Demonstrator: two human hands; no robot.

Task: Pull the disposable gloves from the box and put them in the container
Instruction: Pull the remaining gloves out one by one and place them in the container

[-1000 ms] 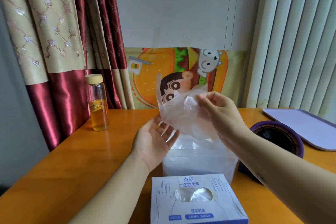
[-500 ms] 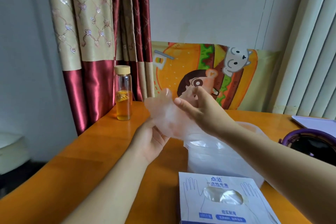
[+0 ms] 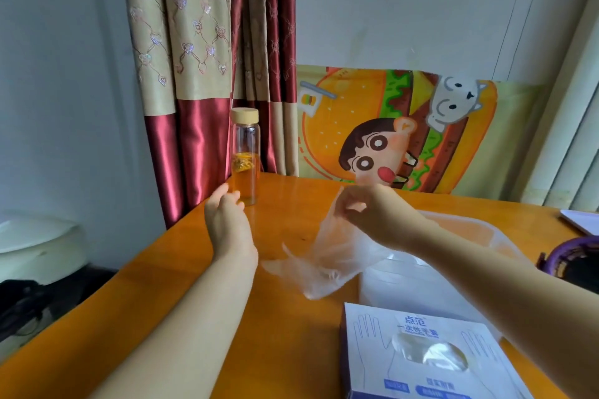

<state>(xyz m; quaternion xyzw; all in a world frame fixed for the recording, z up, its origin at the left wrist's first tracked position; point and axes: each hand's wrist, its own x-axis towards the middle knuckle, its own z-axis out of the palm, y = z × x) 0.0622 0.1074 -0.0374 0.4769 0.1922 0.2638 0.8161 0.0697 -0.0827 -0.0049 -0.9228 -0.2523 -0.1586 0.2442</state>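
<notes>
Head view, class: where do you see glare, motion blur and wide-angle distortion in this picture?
Head view: pale glare streaks the table behind the hands; in the same head view the left hand and the glove pinched by the right hand look slightly smeared; the blinds lean inward, wide-angle distortion at the head view's edge.

Box (image 3: 424, 356) before container (image 3: 505, 236)

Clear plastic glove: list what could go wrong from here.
The thin clear plastic glove, pinched by the right hand, hangs left of the translucent plastic container; it may drop onto the orange wooden table. The left hand is close to the glass bottle of amber liquid and could knock it.
</notes>
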